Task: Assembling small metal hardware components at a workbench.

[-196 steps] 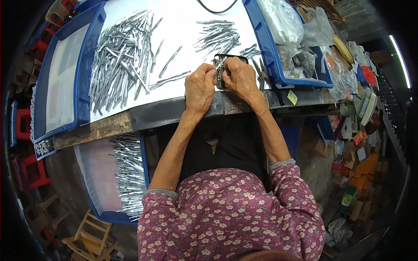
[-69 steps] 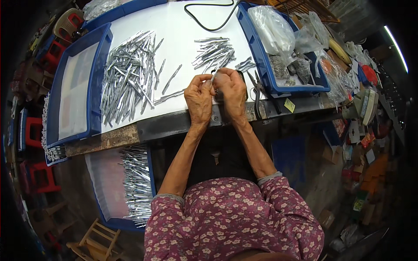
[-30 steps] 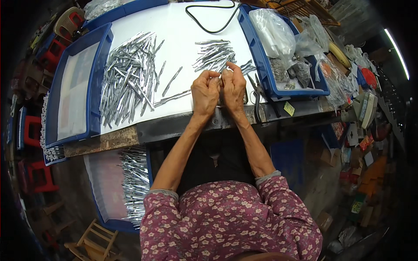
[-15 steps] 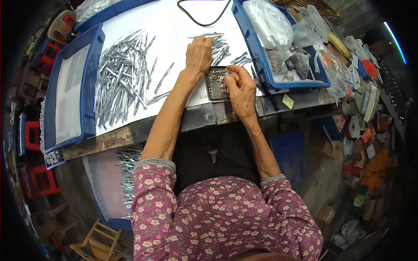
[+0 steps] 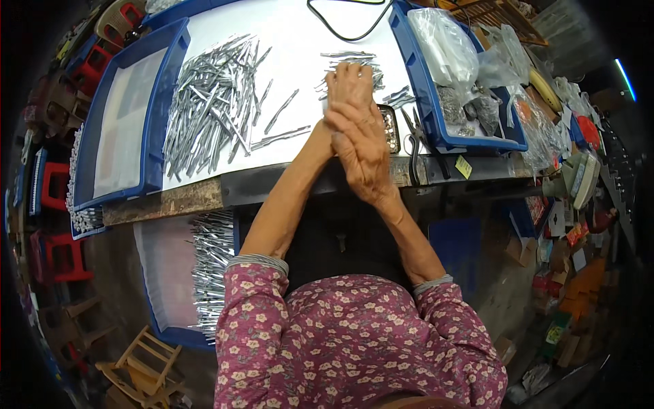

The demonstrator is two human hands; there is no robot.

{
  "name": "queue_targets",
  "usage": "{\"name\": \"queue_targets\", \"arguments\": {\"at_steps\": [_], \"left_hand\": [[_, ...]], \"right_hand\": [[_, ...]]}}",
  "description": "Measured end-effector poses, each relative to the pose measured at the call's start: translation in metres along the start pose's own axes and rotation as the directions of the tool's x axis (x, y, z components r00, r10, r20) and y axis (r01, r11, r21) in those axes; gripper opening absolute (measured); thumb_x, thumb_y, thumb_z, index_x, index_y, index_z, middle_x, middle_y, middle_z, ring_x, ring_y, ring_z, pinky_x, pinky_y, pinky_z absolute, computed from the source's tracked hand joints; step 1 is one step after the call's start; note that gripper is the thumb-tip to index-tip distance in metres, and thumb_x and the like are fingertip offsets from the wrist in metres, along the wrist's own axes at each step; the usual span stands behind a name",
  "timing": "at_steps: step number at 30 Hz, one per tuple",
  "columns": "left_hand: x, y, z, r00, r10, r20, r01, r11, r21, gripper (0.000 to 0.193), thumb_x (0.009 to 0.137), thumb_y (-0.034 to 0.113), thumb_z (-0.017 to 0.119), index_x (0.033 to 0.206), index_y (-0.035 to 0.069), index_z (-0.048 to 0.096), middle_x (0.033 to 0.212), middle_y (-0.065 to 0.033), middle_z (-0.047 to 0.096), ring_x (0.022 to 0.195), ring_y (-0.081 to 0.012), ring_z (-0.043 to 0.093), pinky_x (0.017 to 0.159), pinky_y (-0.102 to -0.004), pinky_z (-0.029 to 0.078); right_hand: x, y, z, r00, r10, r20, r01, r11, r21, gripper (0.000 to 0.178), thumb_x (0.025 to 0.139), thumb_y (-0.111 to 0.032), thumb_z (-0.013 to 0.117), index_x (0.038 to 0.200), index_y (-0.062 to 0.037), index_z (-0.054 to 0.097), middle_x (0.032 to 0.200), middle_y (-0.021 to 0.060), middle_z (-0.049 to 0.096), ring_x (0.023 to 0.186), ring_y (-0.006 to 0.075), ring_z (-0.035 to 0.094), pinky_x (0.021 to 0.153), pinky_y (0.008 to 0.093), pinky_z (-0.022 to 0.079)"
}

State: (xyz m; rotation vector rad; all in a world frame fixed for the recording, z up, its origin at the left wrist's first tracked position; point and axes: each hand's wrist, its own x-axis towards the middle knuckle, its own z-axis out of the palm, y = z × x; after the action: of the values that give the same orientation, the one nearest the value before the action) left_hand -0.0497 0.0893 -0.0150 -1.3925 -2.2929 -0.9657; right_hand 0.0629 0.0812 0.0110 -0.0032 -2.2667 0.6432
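Note:
My left hand (image 5: 351,87) is over a small pile of slender silver metal pieces (image 5: 368,60), its fingers bent side by side and their tips hidden. Across its back and wrist lies my right hand (image 5: 364,153), with its fingers wrapped round them. Just right of the hands, a small dark tray (image 5: 396,144) of tiny shiny metal parts shows only its right side. Dark-handled pliers (image 5: 413,153) lie beyond that tray, at the table's front edge. To the left spreads a big heap of similar silver pieces (image 5: 214,102), with a few loose ones nearby.
A blue bin (image 5: 153,146) with a pale lining stands at left. Another blue bin (image 5: 426,112), at right, holds plastic bags. A black cable (image 5: 340,35) loops across the white tabletop (image 5: 293,41). Below the table sits a tray of silver pieces (image 5: 216,266); a wooden stool (image 5: 146,361) is nearby.
My right hand has left the small parts tray and moved left onto my left wrist. The tray is now partly covered, and the whole view has shifted a little.

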Motion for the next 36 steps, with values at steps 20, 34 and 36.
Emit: {"name": "queue_targets", "arguments": {"at_steps": [20,34,36], "left_hand": [[-0.057,-0.078,-0.043,0.957,-0.288,-0.029,0.283,0.910,0.303,0.010,0.072,0.005,0.054,0.079,-0.001,0.053,0.085,-0.0169,0.052,0.080,-0.0306,0.050,0.070,-0.0416,0.041],[-0.062,-0.077,-0.037,0.962,-0.268,-0.058,0.271,0.893,0.358,0.018,0.070,0.001,0.049,0.087,-0.005,0.049,0.087,-0.0185,0.050,0.082,-0.0308,0.048,0.071,-0.0442,0.038],[-0.061,-0.076,-0.038,0.961,-0.272,-0.048,0.271,0.896,0.351,0.018,0.070,0.001,0.049,0.087,-0.004,0.049,0.087,-0.0183,0.050,0.082,-0.0308,0.048,0.071,-0.0441,0.037]], "right_hand": [[-0.028,0.049,-0.028,0.871,0.492,0.007,-0.489,0.864,0.124,0.011,0.082,-0.006,0.053,0.087,0.0012,0.060,0.074,0.0045,0.058,0.063,0.0104,0.052,0.057,0.0236,0.041],[-0.021,0.059,-0.029,0.889,0.346,0.300,-0.314,0.937,-0.152,0.012,0.074,-0.008,0.059,0.077,0.0028,0.057,0.072,0.0118,0.057,0.064,0.0217,0.057,0.059,0.0316,0.045],[-0.016,0.061,-0.029,0.863,0.364,0.351,-0.321,0.931,-0.176,0.013,0.074,-0.009,0.059,0.077,0.0027,0.057,0.070,0.0119,0.057,0.064,0.0222,0.057,0.059,0.0320,0.045]]}}
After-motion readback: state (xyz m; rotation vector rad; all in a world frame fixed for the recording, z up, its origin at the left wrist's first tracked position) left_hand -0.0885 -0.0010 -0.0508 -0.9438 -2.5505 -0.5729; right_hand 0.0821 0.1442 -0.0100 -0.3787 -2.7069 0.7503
